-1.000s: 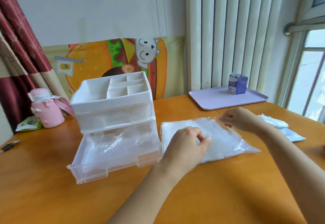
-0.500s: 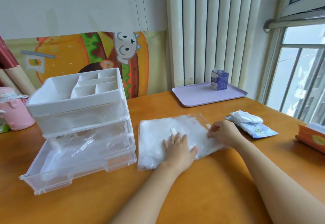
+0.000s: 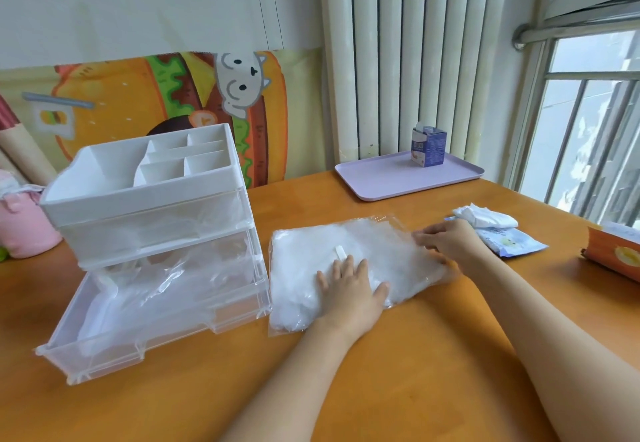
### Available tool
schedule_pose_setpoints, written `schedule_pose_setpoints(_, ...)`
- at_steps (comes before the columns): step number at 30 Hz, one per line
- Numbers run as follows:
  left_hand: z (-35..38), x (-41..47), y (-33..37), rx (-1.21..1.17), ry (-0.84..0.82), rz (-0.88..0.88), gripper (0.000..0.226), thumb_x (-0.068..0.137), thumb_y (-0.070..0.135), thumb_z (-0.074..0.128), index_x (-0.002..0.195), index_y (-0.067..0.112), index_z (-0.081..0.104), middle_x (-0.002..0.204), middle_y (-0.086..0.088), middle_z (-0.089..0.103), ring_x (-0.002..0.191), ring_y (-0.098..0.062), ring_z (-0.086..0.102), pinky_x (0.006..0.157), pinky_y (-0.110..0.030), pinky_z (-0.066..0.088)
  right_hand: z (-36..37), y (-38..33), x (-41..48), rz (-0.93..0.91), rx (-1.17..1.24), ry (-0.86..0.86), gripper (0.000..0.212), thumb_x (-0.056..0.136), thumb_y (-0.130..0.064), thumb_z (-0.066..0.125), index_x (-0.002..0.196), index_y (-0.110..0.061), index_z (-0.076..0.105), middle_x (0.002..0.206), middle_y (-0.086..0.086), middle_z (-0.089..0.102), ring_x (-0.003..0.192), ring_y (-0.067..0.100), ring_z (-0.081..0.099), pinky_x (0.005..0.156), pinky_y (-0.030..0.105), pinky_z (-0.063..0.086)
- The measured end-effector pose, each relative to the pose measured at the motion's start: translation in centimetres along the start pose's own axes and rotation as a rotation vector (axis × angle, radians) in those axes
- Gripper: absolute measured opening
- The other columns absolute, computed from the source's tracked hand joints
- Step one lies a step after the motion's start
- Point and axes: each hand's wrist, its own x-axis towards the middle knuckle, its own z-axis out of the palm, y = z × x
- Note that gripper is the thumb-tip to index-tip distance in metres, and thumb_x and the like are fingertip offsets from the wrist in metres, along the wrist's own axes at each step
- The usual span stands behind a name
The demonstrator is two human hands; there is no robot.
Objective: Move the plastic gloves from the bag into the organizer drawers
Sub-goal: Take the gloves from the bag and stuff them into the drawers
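A clear bag of plastic gloves (image 3: 377, 251) lies flat on the orange table, right of the white organizer (image 3: 145, 199). The organizer's bottom drawer (image 3: 114, 334) is pulled out and holds crumpled clear gloves (image 3: 166, 289). My left hand (image 3: 349, 289) presses flat on the bag's near middle, fingers straight. My right hand (image 3: 446, 240) rests at the bag's right end, its fingertips pinching the plastic at the opening.
A lilac tray (image 3: 388, 181) with a small blue carton (image 3: 428, 147) stands at the back by the radiator. A wet-wipe pack with tissue (image 3: 502, 233) lies right of the bag; an orange box (image 3: 616, 254) sits at the right edge. A pink bottle (image 3: 20, 226) is far left.
My left hand went from curled fingers on the bag to lying flat on it. My right hand moved along the bag's right end. The view swung to the right.
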Motion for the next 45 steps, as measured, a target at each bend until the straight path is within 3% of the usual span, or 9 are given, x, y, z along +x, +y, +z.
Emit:
schedule_pose_setpoints(8, -0.2, 0.5, -0.2, -0.069, -0.007, -0.028, 0.055, 0.100, 0.052, 0.022, 0.140, 0.019, 0.041, 0.150, -0.006, 0.034, 0.143, -0.027, 0.021, 0.114, -0.050, 0.012, -1.2, -6.0, -2.6, -0.275, 0.883, -0.133, 0.012, 0.098, -0.011, 0.046, 0.100, -0.003, 0.055, 0.091, 0.004, 0.072, 0.086, 0.014, 0.066, 0.079, 0.024, 0.051)
schedule_pose_setpoints(13, -3.6, 0.1, 0.1, -1.384, 0.012, -0.077, 0.051, 0.104, 0.041, 0.027, 0.131, 0.008, 0.053, 0.135, -0.005, 0.054, 0.131, -0.018, 0.046, 0.112, -0.030, 0.029, -1.2, -7.3, -3.3, -0.280, 1.086, -0.409, 0.051, 0.076, -0.017, 0.069, 0.118, 0.001, 0.048, 0.105, 0.019, 0.063, 0.091, 0.026, 0.062, 0.080, 0.030, 0.053)
schedule_pose_setpoints(17, -6.2, -0.2, -0.3, -1.916, -0.123, -0.038, 0.082, 0.091, 0.071, 0.026, 0.127, 0.005, 0.059, 0.132, -0.011, 0.057, 0.126, -0.028, 0.053, 0.113, -0.040, 0.033, -1.2, -7.3, -4.0, -0.243, 1.014, -0.541, 0.032, 0.065, -0.020, 0.073, 0.093, -0.004, 0.074, 0.091, 0.011, 0.070, 0.082, 0.021, 0.067, 0.082, 0.032, 0.054)
schedule_pose_setpoints(24, -9.6, -2.2, 0.0, -1.795, -0.456, 0.207, 0.083, 0.079, 0.068, 0.056, 0.129, 0.002, 0.059, 0.138, -0.014, 0.054, 0.133, -0.025, 0.046, 0.119, -0.036, 0.023, -1.7, -7.7, -6.0, -0.290, 0.935, -0.523, 0.040, 0.086, -0.004, 0.043, 0.060, -0.010, 0.073, 0.060, 0.004, 0.065, 0.053, 0.015, 0.063, 0.053, 0.016, 0.050)
schedule_pose_setpoints(27, -10.5, -2.8, 0.0, -1.774, -0.364, 0.188, 0.041, 0.086, 0.035, 0.062, 0.111, 0.003, 0.065, 0.125, -0.007, 0.064, 0.122, -0.017, 0.057, 0.112, -0.030, 0.036, -1.7, -7.8, -5.8, -0.263, 0.960, -0.669, 0.011, 0.074, -0.013, 0.060, 0.082, -0.008, 0.065, 0.072, 0.009, 0.061, 0.062, 0.023, 0.060, 0.059, 0.024, 0.050)
schedule_pose_setpoints(31, -13.4, -5.3, 0.0, -1.413, 0.105, 0.167, 0.010, 0.086, 0.005, 0.065, 0.085, 0.010, 0.072, 0.084, -0.001, 0.074, 0.074, -0.008, 0.068, 0.067, -0.014, 0.053, -1.7, -7.5, -5.1, -0.265, 0.860, -0.776, 0.060, 0.051, -0.027, 0.089, 0.099, -0.005, 0.059, 0.081, 0.012, 0.061, 0.069, 0.026, 0.062, 0.064, 0.028, 0.050)
schedule_pose_setpoints(34, -16.2, -8.4, -0.9, -1.010, 0.363, 0.234, 0.006, 0.088, 0.010, 0.066, 0.084, 0.006, 0.070, 0.064, 0.004, 0.065, 0.060, -0.004, 0.060, 0.061, -0.009, 0.047, -1.0, -7.6, -4.9, -0.200, 0.850, -0.798, 0.059, 0.082, -0.056, 0.057, 0.111, -0.005, 0.063, 0.088, 0.018, 0.070, 0.076, 0.020, 0.071, 0.063, 0.024, 0.056)
schedule_pose_setpoints(37, -17.9, -10.3, -1.8, -0.818, 0.418, 0.324, 0.006, 0.086, 0.018, 0.071, 0.084, 0.013, 0.072, 0.066, -0.002, 0.067, 0.058, -0.007, 0.059, 0.070, -0.019, 0.050, 0.0, -7.5, -5.2, -0.224, 0.672, -0.855, 0.100, 0.070, -0.086, 0.039, 0.141, -0.014, 0.045, 0.138, 0.027, 0.047, 0.128, 0.031, 0.049, 0.101, 0.039, 0.046)
schedule_pose_setpoints(45, -20.8, -13.6, -4.3, -0.687, 0.348, 0.321, 0.006, 0.087, 0.020, 0.070, 0.086, 0.020, 0.076, 0.050, 0.012, 0.053, 0.047, -0.004, 0.044, 0.050, -0.014, 0.040, 5.0, -9.1, -10.0, -0.467, 0.397, -1.050, 0.081, 0.072, -0.051, 0.077, 0.132, -0.004, 0.049, 0.126, 0.030, 0.053, 0.121, 0.040, 0.049, 0.111, 0.051, 0.030)
